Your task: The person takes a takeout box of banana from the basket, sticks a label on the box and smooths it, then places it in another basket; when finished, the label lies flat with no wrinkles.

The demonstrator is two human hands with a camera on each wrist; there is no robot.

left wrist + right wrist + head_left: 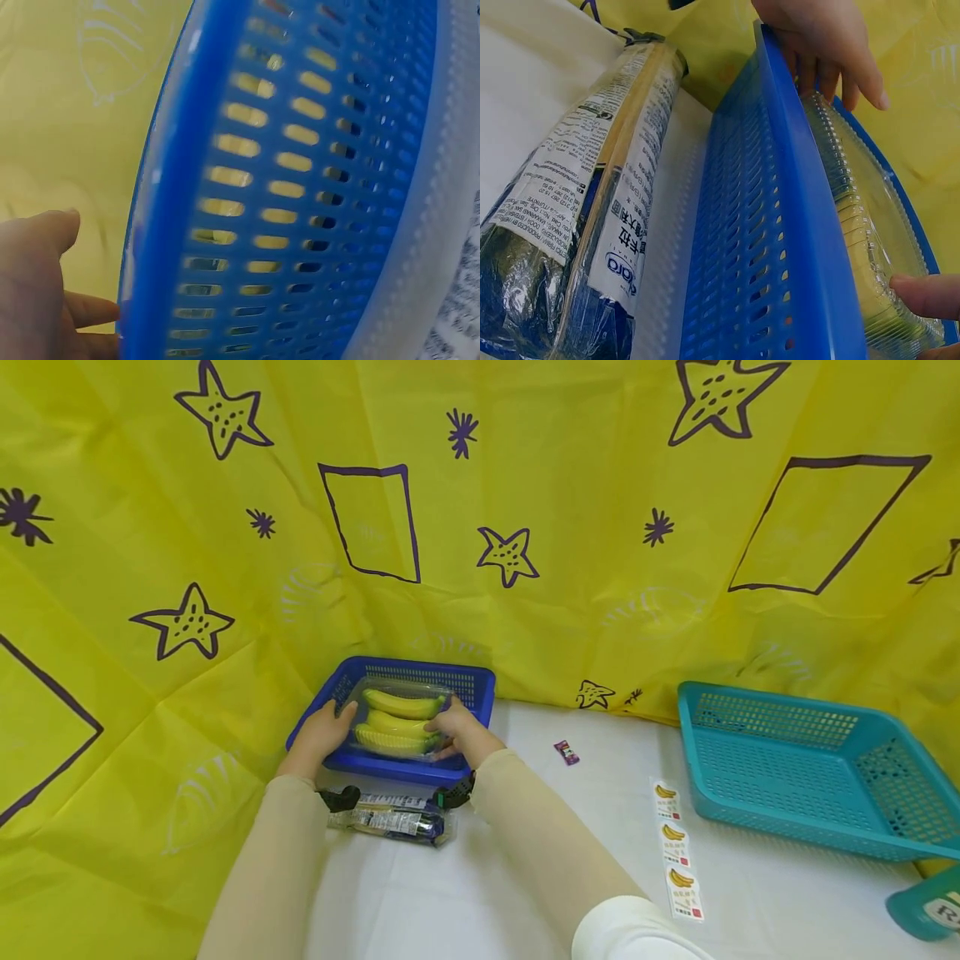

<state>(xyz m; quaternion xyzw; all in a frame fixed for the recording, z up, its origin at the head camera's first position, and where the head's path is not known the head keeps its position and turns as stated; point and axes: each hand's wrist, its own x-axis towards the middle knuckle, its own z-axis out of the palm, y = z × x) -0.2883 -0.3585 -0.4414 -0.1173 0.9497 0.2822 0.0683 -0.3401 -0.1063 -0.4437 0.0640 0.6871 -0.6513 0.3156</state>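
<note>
A clear plastic box of bananas (397, 724) lies inside a blue basket (483, 693). My right hand (463, 731) holds the box at its right end, with fingertips over the lid. In the right wrist view, my right hand's fingers (930, 296) touch the ribbed clear plastic. My left hand (322, 735) is at the box's left end, its thumb raised and its fingers loosely extended at the basket's edge. The left wrist view shows this hand (34, 277) beside the blue rim. Whether its hidden fingertips press the box is unclear.
Plastic-wrapped packages with printed labels (390, 820) lie in front of the blue basket. A small purple packet (567, 752) and a strip of banana-picture cards (678, 852) lie to the right. Farther right are a teal basket (795, 835) and a teal container (926, 906). Yellow cloth hangs behind.
</note>
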